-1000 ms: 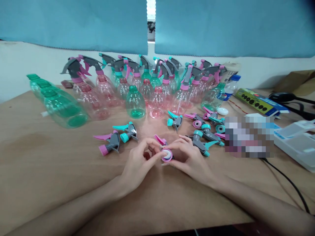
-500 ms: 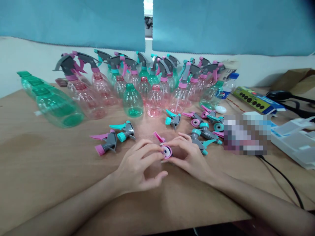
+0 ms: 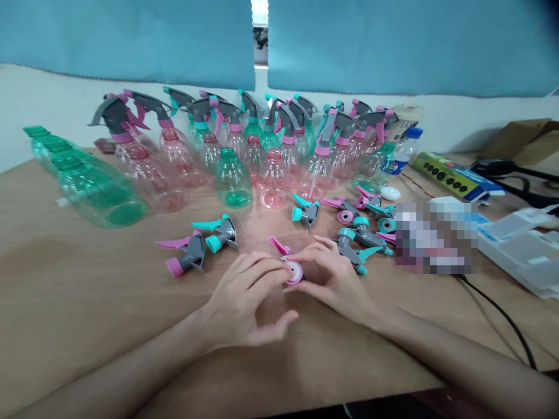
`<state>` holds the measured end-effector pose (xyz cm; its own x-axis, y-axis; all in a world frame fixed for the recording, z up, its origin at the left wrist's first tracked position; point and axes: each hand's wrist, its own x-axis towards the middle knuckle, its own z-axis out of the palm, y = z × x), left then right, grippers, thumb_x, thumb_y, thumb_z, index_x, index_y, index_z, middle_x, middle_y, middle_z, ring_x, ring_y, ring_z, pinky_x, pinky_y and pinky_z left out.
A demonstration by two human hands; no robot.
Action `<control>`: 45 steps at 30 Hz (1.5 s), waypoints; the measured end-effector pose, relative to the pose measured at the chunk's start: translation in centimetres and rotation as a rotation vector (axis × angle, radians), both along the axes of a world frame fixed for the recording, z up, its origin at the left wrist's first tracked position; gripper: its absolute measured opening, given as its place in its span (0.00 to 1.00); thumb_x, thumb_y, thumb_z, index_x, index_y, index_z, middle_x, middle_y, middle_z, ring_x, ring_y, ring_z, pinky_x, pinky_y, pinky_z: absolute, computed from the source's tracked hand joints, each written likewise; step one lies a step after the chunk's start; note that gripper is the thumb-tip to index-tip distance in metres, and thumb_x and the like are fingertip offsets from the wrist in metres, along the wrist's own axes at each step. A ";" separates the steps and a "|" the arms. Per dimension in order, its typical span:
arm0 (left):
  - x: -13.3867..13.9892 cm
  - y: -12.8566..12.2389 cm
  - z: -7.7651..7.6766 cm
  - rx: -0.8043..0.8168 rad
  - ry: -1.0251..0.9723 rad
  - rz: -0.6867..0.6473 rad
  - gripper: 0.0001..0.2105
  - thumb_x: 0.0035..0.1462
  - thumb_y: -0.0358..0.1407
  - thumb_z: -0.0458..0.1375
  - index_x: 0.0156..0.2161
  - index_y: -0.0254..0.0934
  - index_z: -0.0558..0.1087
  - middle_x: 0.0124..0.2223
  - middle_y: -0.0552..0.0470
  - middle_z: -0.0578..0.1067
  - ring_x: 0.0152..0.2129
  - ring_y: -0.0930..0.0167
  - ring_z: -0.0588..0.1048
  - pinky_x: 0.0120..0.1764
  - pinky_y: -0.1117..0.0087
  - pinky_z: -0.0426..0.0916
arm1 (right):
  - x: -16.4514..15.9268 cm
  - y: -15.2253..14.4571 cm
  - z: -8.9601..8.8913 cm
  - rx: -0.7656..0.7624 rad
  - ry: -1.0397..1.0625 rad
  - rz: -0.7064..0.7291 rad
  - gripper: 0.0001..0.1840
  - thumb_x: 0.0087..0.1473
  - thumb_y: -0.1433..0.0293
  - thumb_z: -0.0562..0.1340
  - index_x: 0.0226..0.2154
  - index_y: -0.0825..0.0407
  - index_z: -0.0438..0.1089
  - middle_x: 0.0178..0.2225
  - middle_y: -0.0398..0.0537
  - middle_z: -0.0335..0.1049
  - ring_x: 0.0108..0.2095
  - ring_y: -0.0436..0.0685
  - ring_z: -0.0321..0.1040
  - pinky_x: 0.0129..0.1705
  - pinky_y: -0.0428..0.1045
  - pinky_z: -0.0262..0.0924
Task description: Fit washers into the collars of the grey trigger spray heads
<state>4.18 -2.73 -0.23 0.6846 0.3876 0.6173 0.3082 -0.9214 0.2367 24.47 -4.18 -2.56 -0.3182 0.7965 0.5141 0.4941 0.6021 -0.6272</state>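
Observation:
My right hand [image 3: 334, 276] pinches a pink-and-grey trigger spray head [image 3: 295, 272] by its pink collar between thumb and fingers. The collar's open underside faces me, with a white disc inside. My left hand [image 3: 244, 299] rests its fingertips on that disc, its thumb held well apart. Much of the spray head's grey body is hidden behind the fingers. To the left lie a pink spray head [image 3: 186, 256] and a turquoise one [image 3: 222, 233]. Another turquoise spray head [image 3: 305, 212] lies beyond my hands, and several more [image 3: 364, 235] are piled to the right.
Pink and green bottles [image 3: 234, 180], several with spray heads fitted, stand across the back. Green bottles [image 3: 96, 186] line the left. On the right are a drink bottle [image 3: 404, 152], a yellow-and-blue box [image 3: 454, 177], a clear plastic case [image 3: 524, 250] and a black cable [image 3: 502, 317].
My left fingertips have moved from the collar's edge onto the white disc, covering part of its dark centre. The right hand keeps its hold; the whole view has shifted slightly.

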 end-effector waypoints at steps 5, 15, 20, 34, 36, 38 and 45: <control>-0.1 0.0 0.0 -0.017 0.009 0.012 0.16 0.50 0.36 0.60 0.46 0.38 0.69 0.43 0.46 0.75 0.39 0.63 0.71 0.40 0.61 0.68 | 0.1 0.0 0.1 -0.006 -0.010 -0.001 0.13 0.51 0.64 0.66 0.41 0.46 0.68 0.38 0.41 0.76 0.40 0.54 0.71 0.58 0.60 0.48; 0.2 -0.1 0.3 -0.104 0.032 -0.003 0.14 0.50 0.35 0.60 0.44 0.36 0.70 0.42 0.45 0.74 0.39 0.64 0.70 0.41 0.61 0.69 | 0.2 0.2 -0.2 0.009 -0.019 -0.010 0.14 0.51 0.66 0.66 0.41 0.47 0.69 0.37 0.41 0.76 0.40 0.54 0.70 0.57 0.59 0.48; 0.4 -0.1 0.4 -0.091 0.035 0.008 0.11 0.52 0.34 0.60 0.42 0.37 0.70 0.41 0.47 0.75 0.38 0.65 0.70 0.41 0.62 0.69 | 0.1 0.2 -0.1 -0.001 -0.025 -0.003 0.15 0.50 0.65 0.67 0.42 0.46 0.69 0.37 0.41 0.76 0.40 0.55 0.71 0.57 0.60 0.48; 0.6 0.0 -0.1 0.026 0.072 0.070 0.12 0.53 0.36 0.60 0.44 0.38 0.70 0.42 0.49 0.77 0.39 0.65 0.71 0.38 0.64 0.66 | 0.1 0.2 -0.1 -0.011 -0.018 -0.016 0.13 0.51 0.63 0.66 0.40 0.46 0.69 0.37 0.41 0.76 0.40 0.55 0.71 0.57 0.60 0.48; 0.6 0.1 -0.2 0.048 0.070 0.075 0.12 0.53 0.35 0.60 0.44 0.38 0.70 0.42 0.49 0.77 0.38 0.65 0.71 0.38 0.65 0.66 | 0.1 0.2 -0.1 -0.009 -0.010 -0.015 0.13 0.51 0.64 0.66 0.41 0.46 0.69 0.37 0.41 0.76 0.39 0.55 0.71 0.58 0.60 0.47; 0.5 0.2 -0.2 0.073 0.057 0.084 0.12 0.54 0.34 0.59 0.44 0.39 0.70 0.43 0.48 0.76 0.39 0.64 0.70 0.39 0.64 0.66 | 0.2 0.2 -0.2 -0.001 -0.006 -0.009 0.12 0.52 0.65 0.65 0.41 0.46 0.69 0.37 0.41 0.76 0.39 0.55 0.71 0.58 0.60 0.47; -0.1 0.6 -0.2 0.038 0.005 0.082 0.09 0.55 0.34 0.57 0.42 0.43 0.72 0.43 0.48 0.72 0.39 0.65 0.70 0.42 0.61 0.65 | 0.5 0.2 -0.2 -0.015 -0.026 -0.023 0.10 0.53 0.64 0.64 0.40 0.45 0.69 0.36 0.41 0.76 0.39 0.56 0.71 0.57 0.61 0.47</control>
<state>4.10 -2.12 -0.42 0.6546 0.4186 0.6295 0.3838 -0.9014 0.2004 24.99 -3.95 -2.73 -0.3128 0.8116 0.4933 0.5242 0.5807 -0.6229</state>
